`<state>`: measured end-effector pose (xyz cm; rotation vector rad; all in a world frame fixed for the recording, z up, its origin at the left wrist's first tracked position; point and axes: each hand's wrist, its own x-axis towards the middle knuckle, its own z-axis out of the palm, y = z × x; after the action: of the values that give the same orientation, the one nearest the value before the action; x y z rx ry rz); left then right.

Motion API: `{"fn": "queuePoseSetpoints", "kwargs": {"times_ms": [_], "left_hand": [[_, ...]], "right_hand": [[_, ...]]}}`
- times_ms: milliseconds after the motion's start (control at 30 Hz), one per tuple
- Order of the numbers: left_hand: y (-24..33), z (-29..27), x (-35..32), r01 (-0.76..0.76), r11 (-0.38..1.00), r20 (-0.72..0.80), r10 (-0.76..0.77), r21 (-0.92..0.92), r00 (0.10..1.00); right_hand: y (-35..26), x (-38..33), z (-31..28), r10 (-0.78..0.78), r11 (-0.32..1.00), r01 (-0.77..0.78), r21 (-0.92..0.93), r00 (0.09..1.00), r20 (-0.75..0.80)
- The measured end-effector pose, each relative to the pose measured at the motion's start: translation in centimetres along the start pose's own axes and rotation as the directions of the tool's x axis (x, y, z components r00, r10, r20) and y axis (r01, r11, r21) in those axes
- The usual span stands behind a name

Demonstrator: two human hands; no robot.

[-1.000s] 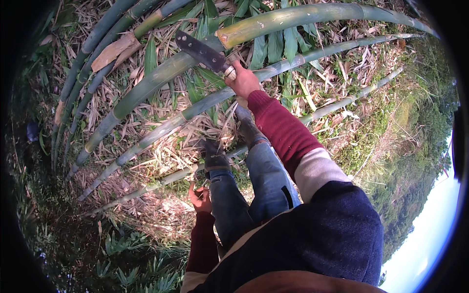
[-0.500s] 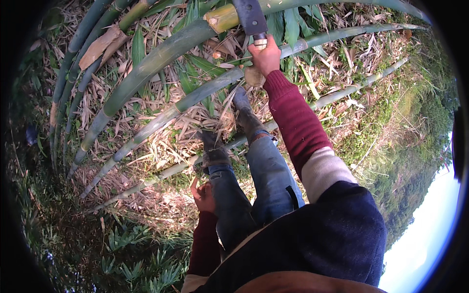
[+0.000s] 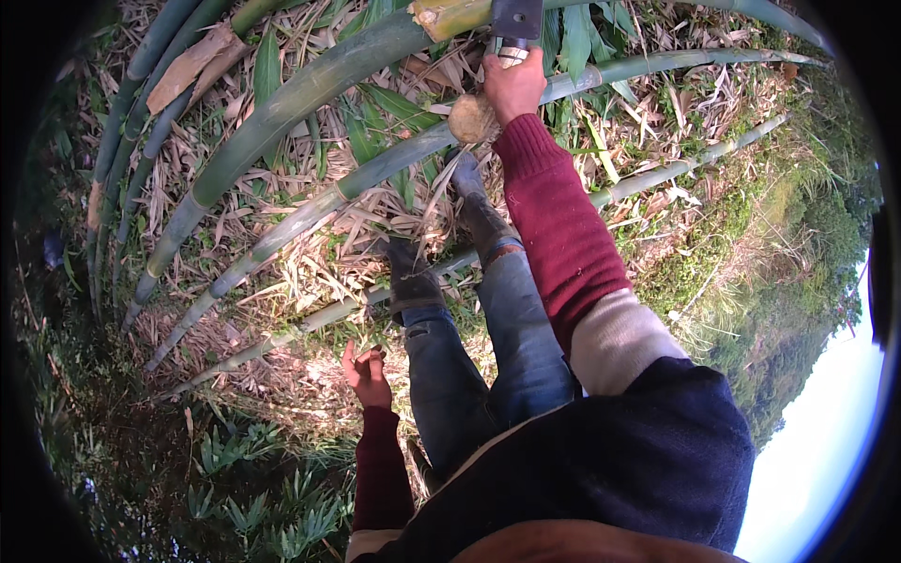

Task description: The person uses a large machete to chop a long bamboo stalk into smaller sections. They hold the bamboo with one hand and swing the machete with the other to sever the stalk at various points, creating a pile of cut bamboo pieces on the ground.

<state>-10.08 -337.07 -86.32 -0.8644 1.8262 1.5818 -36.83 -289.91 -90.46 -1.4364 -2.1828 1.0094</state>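
My right hand (image 3: 512, 86) is stretched forward and grips the wooden handle of a broad dark-bladed chopping knife (image 3: 514, 21). Its blade sits against a thick green bamboo stem (image 3: 310, 89) with a pale cut end (image 3: 449, 16) near the top of the view. My left hand (image 3: 367, 374) hangs low beside my left leg, fingers loosely curled, holding nothing. My legs in blue jeans (image 3: 488, 357) and dark boots (image 3: 413, 277) stand on dry leaf litter among the stems.
Several felled bamboo stems (image 3: 282, 235) lie curved across the ground from left to upper right. A thinner stem (image 3: 676, 167) runs to the right. Dry husks and leaves cover the ground. Low green plants (image 3: 235, 460) grow at lower left; a grassy slope (image 3: 751, 281) drops right.
My right arm has swung the knife up and forward, from tilted left over the stems to blade at the cut bamboo end. My left hand stayed low by my leg.
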Motion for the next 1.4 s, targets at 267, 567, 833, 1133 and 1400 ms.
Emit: {"fn": "queuePoseSetpoints", "kwargs": {"times_ms": [267,567,833,1133,1400], "left_hand": [[-3.2,-1.1,2.3,-0.069,0.997,0.026,0.07,-0.041,0.997],[-4.8,-2.6,2.9,-0.003,0.997,-0.088,-0.004,-0.073,0.996],[-6.8,-7.5,1.6,0.049,0.961,-0.016,-0.046,0.273,0.999],[-5.5,-1.4,2.5,-0.037,0.878,0.096,-0.011,0.478,0.995],[-2.8,6.5,2.4,-0.097,0.914,0.175,0.03,0.393,0.984]], "right_hand": [[-1.3,-1.4,0.9,-0.06,0.962,0.143,-0.235,0.943,0.328],[0.9,-6.3,1.0,-0.08,0.923,0.298,-0.244,0.768,0.636],[5.0,1.2,1.9,0.121,0.829,-0.102,0.55,0.993,0.002],[8.3,2.9,0.5,-0.195,0.965,0.19,0.182,0.981,0.008],[5.1,-3.3,1.5,-0.178,0.899,0.396,-0.188,0.722,0.669]]}}
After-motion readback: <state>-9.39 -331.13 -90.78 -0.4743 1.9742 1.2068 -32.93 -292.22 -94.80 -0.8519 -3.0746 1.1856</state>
